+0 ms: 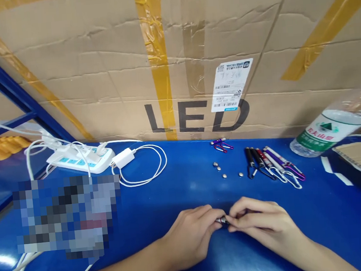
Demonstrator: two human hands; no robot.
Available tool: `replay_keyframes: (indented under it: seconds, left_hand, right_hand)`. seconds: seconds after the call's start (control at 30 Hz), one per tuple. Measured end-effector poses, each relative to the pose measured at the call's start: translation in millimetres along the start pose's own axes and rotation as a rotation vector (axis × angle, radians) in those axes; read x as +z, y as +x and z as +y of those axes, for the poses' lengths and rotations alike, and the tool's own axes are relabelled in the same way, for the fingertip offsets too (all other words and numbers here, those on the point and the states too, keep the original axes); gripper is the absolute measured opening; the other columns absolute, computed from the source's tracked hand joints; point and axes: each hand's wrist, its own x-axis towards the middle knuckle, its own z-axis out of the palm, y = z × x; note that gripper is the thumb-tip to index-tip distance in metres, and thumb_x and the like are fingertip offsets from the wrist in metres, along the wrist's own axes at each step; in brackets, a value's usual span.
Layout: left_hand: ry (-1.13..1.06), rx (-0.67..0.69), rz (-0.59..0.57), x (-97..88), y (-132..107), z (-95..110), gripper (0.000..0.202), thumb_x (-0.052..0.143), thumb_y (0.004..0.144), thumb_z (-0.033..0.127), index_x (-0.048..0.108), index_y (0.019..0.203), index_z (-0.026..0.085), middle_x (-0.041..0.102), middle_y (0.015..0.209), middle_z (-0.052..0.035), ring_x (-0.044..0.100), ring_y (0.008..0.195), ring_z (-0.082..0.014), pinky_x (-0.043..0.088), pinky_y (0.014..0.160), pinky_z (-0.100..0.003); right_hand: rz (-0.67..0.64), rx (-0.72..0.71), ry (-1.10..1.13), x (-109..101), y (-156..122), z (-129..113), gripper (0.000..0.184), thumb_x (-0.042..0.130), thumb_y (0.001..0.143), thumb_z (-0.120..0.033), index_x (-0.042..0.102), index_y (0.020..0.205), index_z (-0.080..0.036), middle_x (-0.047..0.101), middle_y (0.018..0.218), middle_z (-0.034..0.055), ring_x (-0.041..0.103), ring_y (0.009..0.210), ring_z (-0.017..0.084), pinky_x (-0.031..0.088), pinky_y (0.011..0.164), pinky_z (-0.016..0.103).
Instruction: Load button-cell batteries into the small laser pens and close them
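Both hands meet low on the blue table [185, 186], right in front of the person. The left hand [190, 232] is curled nearly closed, its thumb and first fingers pinching one end of a small metal piece [222, 221]. The right hand [259, 219] comes in from the other side, also closed down, with its fingertips [231, 221] gripping the other end. Only a short dark and silvery bit of the piece shows between the two sets of fingers; the rest is hidden, so I cannot tell its full shape. Both wrists lie low over the tabletop.

Just beyond the hands, four button cells [224, 175] lie loose and apart from one another. To their right, a row of keychain pen lights [272, 163] lies side by side with clips touching, and a single purple one [221, 144] sits nearer the cardboard box [98, 75] marked LED, which stands along the back edge. A water bottle [333, 127] lies on its side at far right. At left are a power strip [80, 160] and a white charger [123, 158] with its looped cable.
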Motion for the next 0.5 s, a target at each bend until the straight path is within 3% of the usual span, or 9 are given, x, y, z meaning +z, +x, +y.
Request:
replay_keyframes:
  seconds: [0.23,0.5]
  left_hand:
    - [0.002,0.009,-0.082,-0.1,0.4,-3.6,0.022,0.029,0.093,0.02,0.051,0.099,0.017,0.058,0.085,0.0,0.054,0.076,-0.0087,0.038,0.069,-0.018]
    - [-0.058,0.033,-0.041,2.8,-2.2,-1.6,0.014,0.035,0.092,0.018,0.047,0.098,0.016,0.061,0.091,0.0018,0.058,0.078,-0.0073,0.041,0.072,-0.017]
  right_hand:
    - [-0.042,0.04,-0.023,-0.3,-5.5,4.4,0.014,0.056,0.086,-0.009,0.063,0.078,-0.018,0.056,0.084,0.0041,0.054,0.066,0.009,0.044,0.058,0.02]
    - [-0.036,-0.029,-0.097,-2.3,4.2,0.3,0.017,0.059,0.084,-0.007,0.062,0.07,-0.017,0.054,0.076,0.0025,0.051,0.062,0.008,0.039,0.052,0.019]
